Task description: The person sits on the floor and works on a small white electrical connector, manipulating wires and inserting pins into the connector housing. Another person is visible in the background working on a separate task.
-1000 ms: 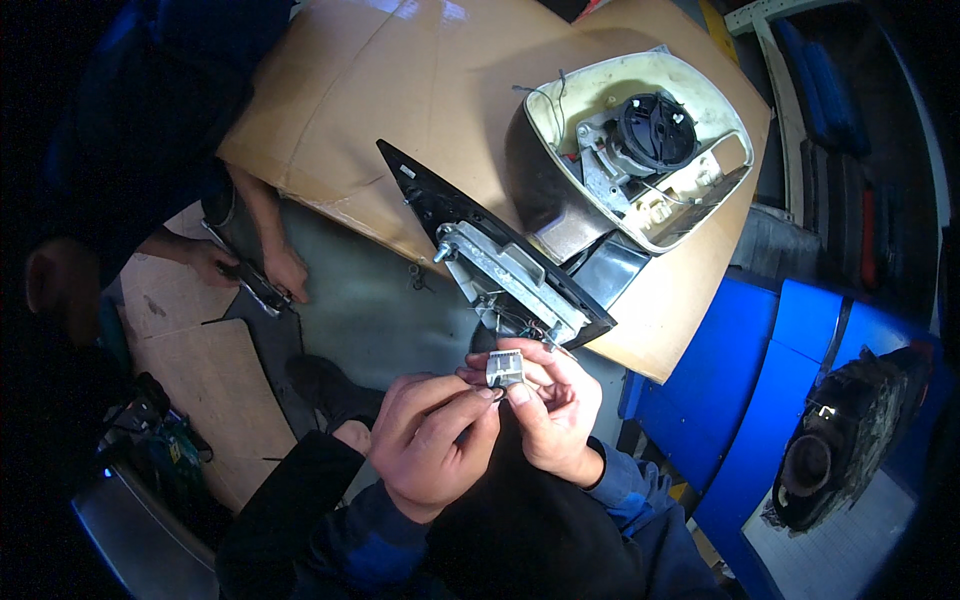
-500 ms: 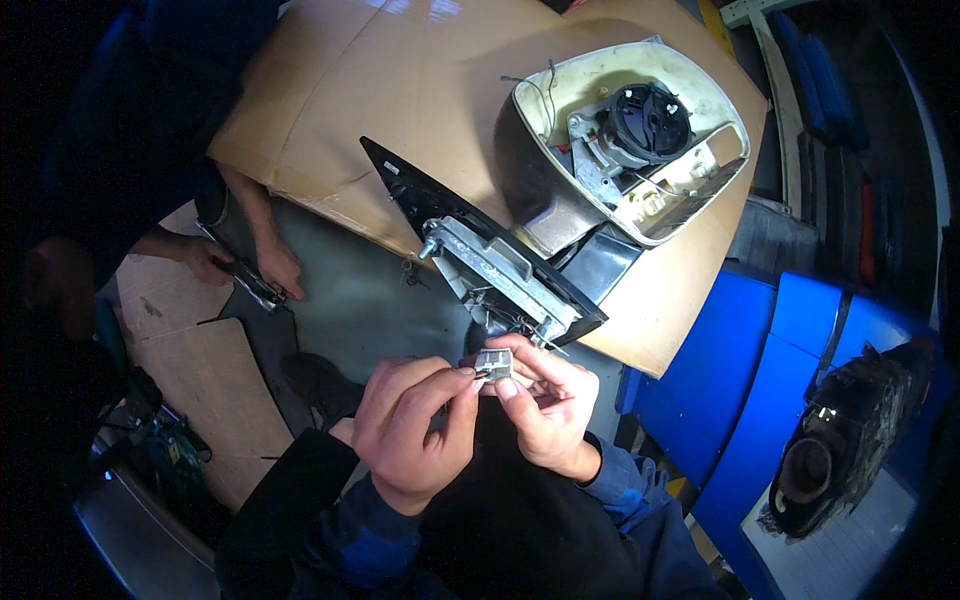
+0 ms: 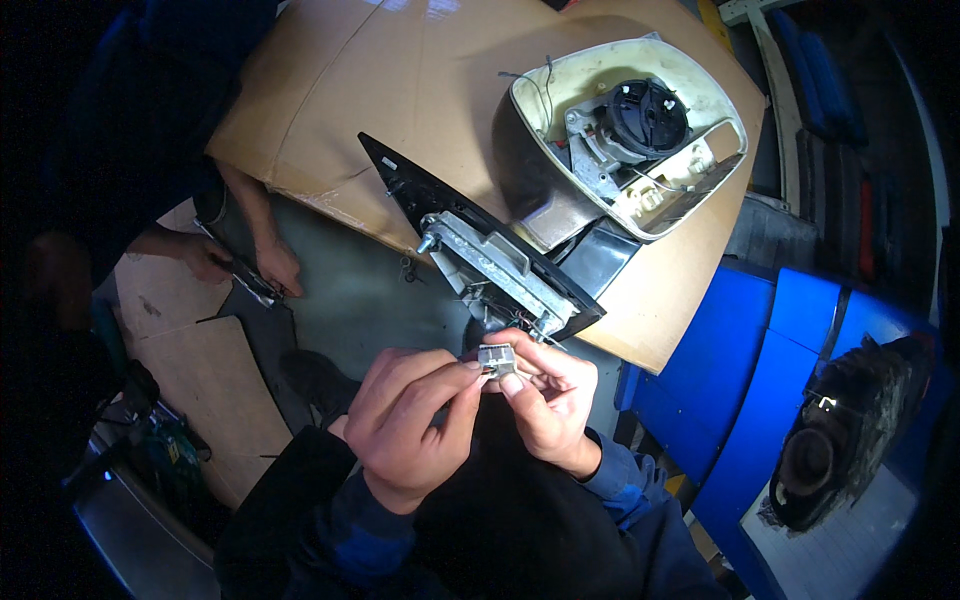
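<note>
Plastic, bare metal and cardboard before your cloth sleeves (image 3: 625, 485).
The multi-pin connector (image 3: 497, 356) you hold, low centre, looks like pale, smooth plastic. At upper right, you have a mirror housing (image 3: 522, 190) with a glossy bronze-brown outside and a matt, smudged cream plastic inside; its round actuator (image 3: 650, 108) is black plastic on a dull grey metal bracket (image 3: 588, 150). At centre, your triangular base plate (image 3: 392, 178) is smooth dark plastic, carrying a rough-looking grey metal arm (image 3: 495, 258). Your cardboard sheet (image 3: 320, 110) is creased brown paper, faintly shiny at the top edge. At right, smooth blue panels (image 3: 705, 340) sit near a rough, scuffed black part (image 3: 845, 425).
</note>
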The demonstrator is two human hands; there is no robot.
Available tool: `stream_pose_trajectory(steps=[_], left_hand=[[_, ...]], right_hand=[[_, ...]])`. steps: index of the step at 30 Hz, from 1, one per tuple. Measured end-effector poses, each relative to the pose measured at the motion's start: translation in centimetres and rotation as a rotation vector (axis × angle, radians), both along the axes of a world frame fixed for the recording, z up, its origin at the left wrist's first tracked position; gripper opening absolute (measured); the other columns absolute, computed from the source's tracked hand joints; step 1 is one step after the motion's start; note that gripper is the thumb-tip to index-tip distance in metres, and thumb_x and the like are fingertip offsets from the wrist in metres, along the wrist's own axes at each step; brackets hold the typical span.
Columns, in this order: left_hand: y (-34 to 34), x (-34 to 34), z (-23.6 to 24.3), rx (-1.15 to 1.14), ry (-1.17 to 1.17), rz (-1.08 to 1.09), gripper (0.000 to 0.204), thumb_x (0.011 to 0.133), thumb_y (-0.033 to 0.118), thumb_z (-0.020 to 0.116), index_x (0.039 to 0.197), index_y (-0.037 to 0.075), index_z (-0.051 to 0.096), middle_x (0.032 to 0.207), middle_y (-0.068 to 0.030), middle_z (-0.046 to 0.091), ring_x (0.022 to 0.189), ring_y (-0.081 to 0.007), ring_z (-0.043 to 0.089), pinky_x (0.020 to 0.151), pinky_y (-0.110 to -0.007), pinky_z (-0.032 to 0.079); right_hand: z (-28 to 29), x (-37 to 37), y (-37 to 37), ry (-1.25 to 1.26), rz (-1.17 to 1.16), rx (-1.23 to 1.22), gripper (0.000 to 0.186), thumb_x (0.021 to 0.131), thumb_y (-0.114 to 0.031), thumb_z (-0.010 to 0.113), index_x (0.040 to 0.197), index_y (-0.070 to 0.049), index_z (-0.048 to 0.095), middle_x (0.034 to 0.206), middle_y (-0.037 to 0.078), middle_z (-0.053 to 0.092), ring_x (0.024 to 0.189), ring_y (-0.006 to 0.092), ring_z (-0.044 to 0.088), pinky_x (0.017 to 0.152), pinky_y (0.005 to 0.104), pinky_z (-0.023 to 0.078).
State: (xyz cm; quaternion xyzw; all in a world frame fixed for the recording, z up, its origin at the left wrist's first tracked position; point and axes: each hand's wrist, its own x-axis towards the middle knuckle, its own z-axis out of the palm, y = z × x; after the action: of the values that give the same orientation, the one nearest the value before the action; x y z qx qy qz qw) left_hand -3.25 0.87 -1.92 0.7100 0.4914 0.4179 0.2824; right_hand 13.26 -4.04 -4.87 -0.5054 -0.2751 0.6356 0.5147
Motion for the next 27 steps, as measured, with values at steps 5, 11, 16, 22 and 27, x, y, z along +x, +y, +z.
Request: stream_pose_trajectory(steps=[5,11,16,22,27], left_hand=[[0.14,-0.18,0.40,0.008,-0.002,-0.012,0.024,0.081,-0.008,0.087,0.101,0.001,0.079,0.096,-0.0106,0.076,0.080,-0.0273,0.073,0.070,-0.036,0.058],[0.12,-0.07,0.21,0.005,-0.020,-0.035,0.025,0.080,-0.008,0.087,0.102,0.001,0.079,0.097,-0.0105,0.076,0.081,-0.0274,0.074,0.070,-0.036,0.059],[0.16,-0.17,0.18,0.011,-0.023,-0.048,0.026,0.081,-0.008,0.087,0.104,0.000,0.079,0.098,-0.0111,0.076,0.081,-0.0279,0.074,0.070,-0.036,0.059],[0.68,-0.75,0.33,-0.022,0.070,-0.147,0.024,0.085,-0.008,0.083,0.107,0.001,0.081,0.101,-0.0121,0.075,0.082,-0.0286,0.074,0.072,-0.036,0.059],[-0.02,-0.84,0.23,0.033,0.076,-0.122,0.022,0.086,-0.007,0.083,0.107,0.000,0.081,0.102,-0.0118,0.076,0.084,-0.0283,0.074,0.072,-0.037,0.059]], right_hand=[[-0.05,-0.18,0.03,0.023,-0.006,0.026,0.037,0.101,0.005,0.065,0.136,0.016,0.065,0.116,0.017,0.078,0.107,0.0192,0.075,0.099,0.0343,0.061],[-0.79,0.02,-0.44,0.126,-0.037,0.055,0.038,0.102,0.005,0.064,0.138,0.016,0.064,0.118,0.019,0.077,0.108,0.0201,0.075,0.099,0.0351,0.061],[-0.79,-0.09,-0.41,0.138,-0.046,0.063,0.038,0.102,0.005,0.065,0.138,0.017,0.064,0.118,0.019,0.077,0.109,0.0208,0.075,0.100,0.0352,0.061],[-0.50,-0.39,-0.56,-0.039,-0.058,0.042,0.038,0.101,0.005,0.070,0.137,0.016,0.065,0.119,0.019,0.077,0.110,0.0208,0.075,0.100,0.0341,0.061],[-0.47,-0.78,-0.21,-0.128,-0.044,0.116,0.039,0.100,0.006,0.071,0.138,0.016,0.064,0.122,0.021,0.077,0.113,0.0223,0.074,0.103,0.0346,0.060]])
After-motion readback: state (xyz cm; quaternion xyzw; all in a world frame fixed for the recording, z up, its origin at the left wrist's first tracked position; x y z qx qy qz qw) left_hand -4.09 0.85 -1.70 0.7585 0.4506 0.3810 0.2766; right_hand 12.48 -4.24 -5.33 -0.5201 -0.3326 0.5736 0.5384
